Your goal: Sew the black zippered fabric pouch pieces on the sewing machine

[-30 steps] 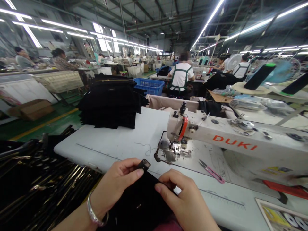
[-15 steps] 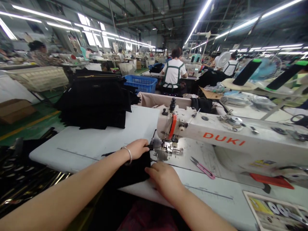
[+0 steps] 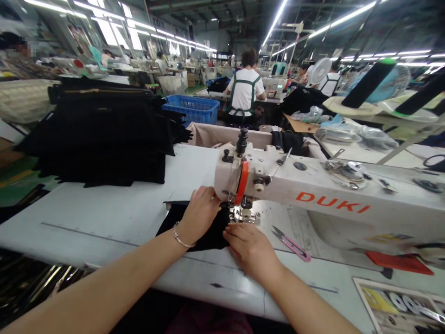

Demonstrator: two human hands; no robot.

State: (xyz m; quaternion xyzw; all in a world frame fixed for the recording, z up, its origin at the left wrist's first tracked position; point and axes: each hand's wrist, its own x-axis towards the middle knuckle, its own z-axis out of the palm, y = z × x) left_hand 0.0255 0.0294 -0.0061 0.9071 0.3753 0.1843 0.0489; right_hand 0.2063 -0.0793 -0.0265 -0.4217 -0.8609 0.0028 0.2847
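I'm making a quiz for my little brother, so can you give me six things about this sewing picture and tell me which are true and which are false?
1. Both the left hand and the right hand touch the black cloth. True.
2. The pink-handled snips are in the right hand. False: the snips lie on the table.
3. A bracelet is on the left wrist. True.
4. The big letters on the sewing machine are green. False: the letters are orange-red.
5. A dark pile stands to the left of the sewing machine. True.
6. The plastic basket behind is yellow. False: the basket is blue.
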